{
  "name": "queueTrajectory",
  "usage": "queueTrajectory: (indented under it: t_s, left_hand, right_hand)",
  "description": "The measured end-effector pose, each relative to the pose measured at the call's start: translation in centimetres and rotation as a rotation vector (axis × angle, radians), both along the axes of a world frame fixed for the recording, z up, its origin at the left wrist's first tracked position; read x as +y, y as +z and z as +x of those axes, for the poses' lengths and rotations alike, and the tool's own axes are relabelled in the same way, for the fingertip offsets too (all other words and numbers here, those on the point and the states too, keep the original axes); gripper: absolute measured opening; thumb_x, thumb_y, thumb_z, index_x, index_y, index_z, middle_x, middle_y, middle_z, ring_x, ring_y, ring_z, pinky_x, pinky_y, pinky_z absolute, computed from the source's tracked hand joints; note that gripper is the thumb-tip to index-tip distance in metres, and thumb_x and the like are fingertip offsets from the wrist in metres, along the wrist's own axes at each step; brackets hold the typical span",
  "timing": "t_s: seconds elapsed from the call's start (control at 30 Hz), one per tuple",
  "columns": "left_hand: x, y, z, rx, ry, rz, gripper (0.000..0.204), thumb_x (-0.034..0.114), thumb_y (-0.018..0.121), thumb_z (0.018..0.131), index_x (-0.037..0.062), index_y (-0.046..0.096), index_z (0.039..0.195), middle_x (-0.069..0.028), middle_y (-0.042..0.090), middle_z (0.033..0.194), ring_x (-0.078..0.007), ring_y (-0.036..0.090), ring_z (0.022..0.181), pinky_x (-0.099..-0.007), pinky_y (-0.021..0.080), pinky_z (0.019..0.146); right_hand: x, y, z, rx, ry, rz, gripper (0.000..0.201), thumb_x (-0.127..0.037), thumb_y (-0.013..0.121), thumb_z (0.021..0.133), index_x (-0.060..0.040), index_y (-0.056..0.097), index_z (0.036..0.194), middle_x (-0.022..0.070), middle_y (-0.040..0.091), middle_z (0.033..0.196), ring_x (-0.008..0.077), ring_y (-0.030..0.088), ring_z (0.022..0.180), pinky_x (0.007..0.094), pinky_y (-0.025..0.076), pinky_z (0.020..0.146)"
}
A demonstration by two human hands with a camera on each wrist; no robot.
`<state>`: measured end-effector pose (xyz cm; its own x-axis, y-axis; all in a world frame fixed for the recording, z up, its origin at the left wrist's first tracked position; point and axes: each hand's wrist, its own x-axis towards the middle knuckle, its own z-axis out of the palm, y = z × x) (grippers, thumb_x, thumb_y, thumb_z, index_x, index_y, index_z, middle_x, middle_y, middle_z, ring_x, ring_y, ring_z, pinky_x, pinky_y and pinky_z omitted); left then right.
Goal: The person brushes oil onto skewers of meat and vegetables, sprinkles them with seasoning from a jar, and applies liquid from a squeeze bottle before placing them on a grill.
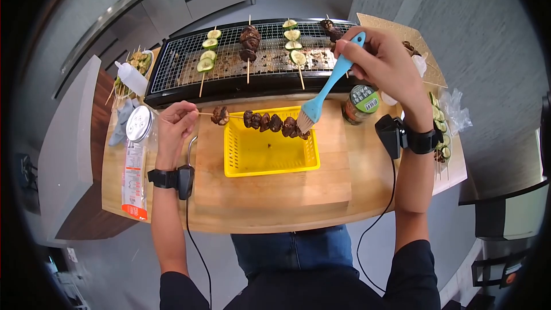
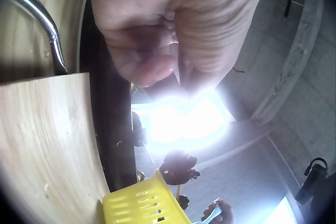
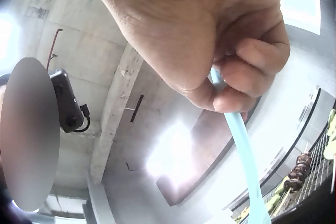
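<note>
My left hand (image 1: 177,129) pinches the bare end of a skewer with dark brown pieces (image 1: 275,123), held level over the yellow basket (image 1: 229,161). My right hand (image 1: 385,60) grips the handle of a light blue brush (image 1: 330,85), whose bristles touch the pieces near the skewer's far end. In the left wrist view, the left hand (image 2: 178,29) is above, with a dark piece (image 2: 178,167) beside the yellow basket (image 2: 142,203). The right wrist view shows the right hand (image 3: 210,40) curled round the blue handle (image 3: 244,155); the bristles are out of that frame.
Behind the basket stands a black grill (image 1: 189,89) with zucchini and dark skewers. A wooden board (image 1: 270,192) lies under the basket. A green-labelled jar (image 1: 360,105) is at the right; a white-lidded shaker (image 1: 139,124), squeeze bottle (image 1: 131,78) and packet (image 1: 134,178) are at the left.
</note>
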<state>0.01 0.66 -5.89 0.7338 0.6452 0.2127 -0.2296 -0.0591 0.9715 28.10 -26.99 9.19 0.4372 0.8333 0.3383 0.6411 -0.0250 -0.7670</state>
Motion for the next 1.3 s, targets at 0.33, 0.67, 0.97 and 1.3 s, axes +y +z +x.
queueTrajectory:
  t_s: [0.33,0.67,0.97,1.3]
  left_hand:
    - [0.4,-0.3,0.0,-0.02,-0.017,0.002,0.016,0.001,0.069,0.084,0.0028,0.066,0.099,-0.0022,0.065,0.08,-0.0027,0.047,0.055,-0.0154,0.029,0.043]
    - [0.1,0.1,0.0,-0.016,-0.028,0.008,0.014,0.002,0.067,0.085,0.0027,0.065,0.099,-0.0003,0.062,0.076,-0.002,0.046,0.055,-0.0152,0.028,0.044]
    - [0.2,0.0,0.0,-0.01,-0.028,0.01,0.015,0.002,0.067,0.085,0.0024,0.066,0.1,-0.0001,0.063,0.076,-0.0018,0.045,0.054,-0.0152,0.028,0.044]
    - [0.2,0.0,0.0,-0.004,-0.027,-0.003,0.015,0.001,0.067,0.085,0.0019,0.065,0.1,-0.0003,0.063,0.077,-0.002,0.045,0.054,-0.0156,0.028,0.044]
  right_hand:
    - [-0.1,-0.3,0.1,-0.033,-0.017,0.002,0.027,-0.025,0.057,0.09,-0.0009,0.066,0.082,-0.0008,0.055,0.054,0.0034,0.05,0.048,0.02,0.035,0.046]
    - [0.2,-0.1,-0.7,-0.009,-0.02,0.002,0.028,-0.028,0.059,0.091,-0.0016,0.066,0.085,-0.0012,0.055,0.054,0.0027,0.049,0.047,0.0199,0.035,0.045]
    - [0.6,0.2,-2.4,0.106,0.012,0.075,0.025,-0.026,0.061,0.092,-0.0019,0.066,0.089,-0.0013,0.056,0.056,0.0025,0.05,0.048,0.0179,0.038,0.045]
    - [1.5,-0.5,-3.4,0.111,0.149,-0.028,0.024,-0.023,0.064,0.09,-0.0005,0.068,0.095,0.003,0.062,0.062,0.0053,0.058,0.053,0.019,0.045,0.048]
